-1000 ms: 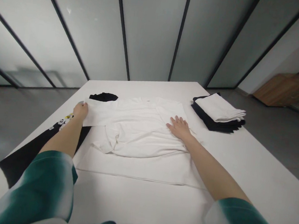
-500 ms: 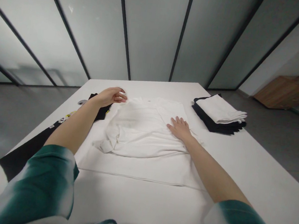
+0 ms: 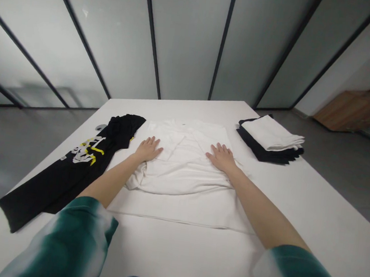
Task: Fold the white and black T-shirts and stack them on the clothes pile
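Rumpled white cotton T-shirt [image 3: 181,173] lying bunched on the white desk [image 3: 173,252], left hand [image 3: 148,149] and right hand [image 3: 222,157] just flat open on it, gripping nothing.

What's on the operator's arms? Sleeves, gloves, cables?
The left sleeve and right sleeve are loose, dark teal fading to white, tie-dye style, ending partway down the forearms. The forearms, left hand and right hand are bare: no gloves, watch or cables visible.
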A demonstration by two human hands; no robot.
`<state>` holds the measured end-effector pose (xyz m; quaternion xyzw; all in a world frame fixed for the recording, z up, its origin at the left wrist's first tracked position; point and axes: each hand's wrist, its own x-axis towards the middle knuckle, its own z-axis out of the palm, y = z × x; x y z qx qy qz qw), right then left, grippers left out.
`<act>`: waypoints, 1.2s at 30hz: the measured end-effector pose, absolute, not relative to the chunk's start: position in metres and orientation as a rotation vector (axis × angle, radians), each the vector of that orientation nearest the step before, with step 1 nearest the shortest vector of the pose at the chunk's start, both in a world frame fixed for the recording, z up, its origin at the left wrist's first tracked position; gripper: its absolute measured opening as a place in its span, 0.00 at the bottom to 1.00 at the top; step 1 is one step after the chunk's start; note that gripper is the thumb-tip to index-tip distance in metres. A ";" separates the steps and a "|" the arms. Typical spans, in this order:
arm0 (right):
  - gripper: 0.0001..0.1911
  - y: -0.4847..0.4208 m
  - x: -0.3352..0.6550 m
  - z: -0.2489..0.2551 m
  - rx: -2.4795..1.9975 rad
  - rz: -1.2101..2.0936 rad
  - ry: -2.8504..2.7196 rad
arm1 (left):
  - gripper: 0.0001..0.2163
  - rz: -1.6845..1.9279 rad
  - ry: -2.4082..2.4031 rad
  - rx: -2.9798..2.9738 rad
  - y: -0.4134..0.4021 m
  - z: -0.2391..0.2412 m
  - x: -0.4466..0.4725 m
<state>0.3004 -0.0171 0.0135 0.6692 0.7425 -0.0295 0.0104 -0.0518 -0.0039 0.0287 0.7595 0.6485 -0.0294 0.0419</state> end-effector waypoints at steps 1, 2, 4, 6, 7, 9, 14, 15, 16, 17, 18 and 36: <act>0.35 -0.017 0.301 0.014 2.087 -0.096 2.312 | 0.32 -0.129 2.016 2.324 -0.005 0.027 -0.052; 0.35 -0.017 0.301 0.014 2.085 -0.098 2.311 | 0.32 -0.154 2.041 2.316 -0.006 0.027 -0.052; 0.35 -0.017 0.301 0.014 2.079 -0.098 2.314 | 0.33 -0.186 2.072 2.282 -0.005 0.028 -0.054; 0.35 -0.017 0.301 0.014 2.079 -0.097 2.315 | 0.32 -0.181 2.082 2.270 -0.001 0.030 -0.055; 0.35 -0.017 0.300 0.014 2.082 -0.099 2.314 | 0.30 -0.165 2.084 2.279 0.001 0.032 -0.056; 0.35 -0.018 0.300 0.015 2.088 -0.103 2.311 | 0.28 -0.127 2.093 2.310 0.009 0.038 -0.056; 0.36 -0.017 0.301 0.013 2.092 -0.105 2.326 | 0.24 -0.018 2.181 2.265 0.048 0.054 -0.062; 0.36 -0.016 0.301 0.012 2.092 -0.104 2.333 | 0.24 0.012 2.189 2.248 0.058 0.057 -0.063; 0.36 -0.016 0.302 0.011 2.094 -0.101 2.341 | 0.25 0.037 2.185 2.245 0.067 0.058 -0.063; 0.36 -0.016 0.302 0.009 2.097 -0.098 2.346 | 0.26 0.051 2.167 2.258 0.077 0.058 -0.063; 0.36 -0.015 0.303 0.008 2.102 -0.094 2.349 | 0.28 0.050 2.137 2.281 0.086 0.058 -0.062; 0.36 -0.017 0.303 0.007 2.099 -0.094 2.339 | 0.25 0.472 2.488 2.021 0.106 0.061 -0.054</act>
